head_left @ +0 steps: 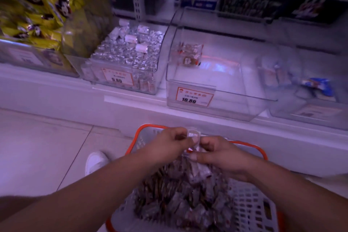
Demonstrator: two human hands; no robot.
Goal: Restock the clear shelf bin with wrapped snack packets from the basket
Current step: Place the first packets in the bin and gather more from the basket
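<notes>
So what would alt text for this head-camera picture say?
Two hands, left hand and right hand, pinch a snack packet above an orange-rimmed basket full of packets. Above on the shelf, the clear bin holds only a few.

Head view, dim purple-tinted light. Both forearms bare from the lower frame edge up to the wrists; no sleeve edge visible on either. Left hand (170, 142) bare: no glove, ring or watch seen. Right hand (219, 153) bare likewise; wrist unadorned. Fingernails short, as far as the soft focus allows. One white shoe (96, 161) shows below and to the left of the left hand, plain rounded toe, no laces or markings resolved. A dark patch at the lower left corner is possibly clothing; too blurred to tell.
</notes>
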